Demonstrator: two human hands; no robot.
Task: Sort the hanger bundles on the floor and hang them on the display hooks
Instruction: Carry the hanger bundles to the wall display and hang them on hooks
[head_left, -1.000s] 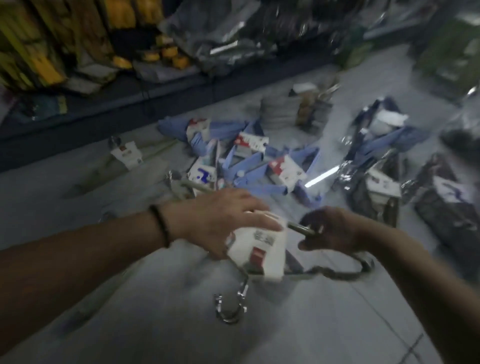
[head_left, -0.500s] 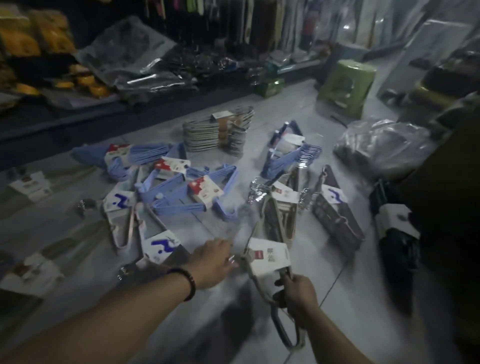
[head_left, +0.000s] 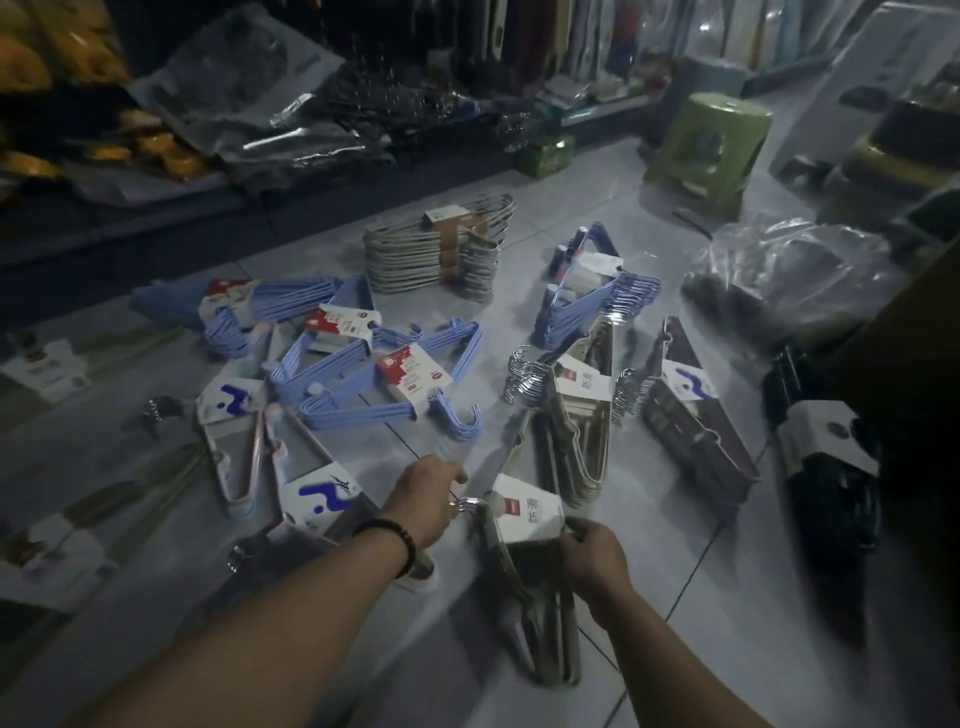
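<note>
One near-far hanger bundle (head_left: 525, 514), hooks seemingly leftward, gripped by left hand (head_left: 428, 498), right hand (head_left: 593, 560).

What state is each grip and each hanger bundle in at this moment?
left grip, curled round the held bundle's metal hooks.
right grip, holding the held bundle below its label.
held bundle, labelled, held by both grips.
blue bundles, lying overlapped on the floor.
grey stack, piled flat on the floor.
green stool, upright.

Blur smears the held bundle (head_left: 540, 623) at its lower end, label print unreadable; right hand (head_left: 592, 564) fingertips hidden behind it; far left of it, pale bundles (head_left: 52, 566) run off the edge
</note>
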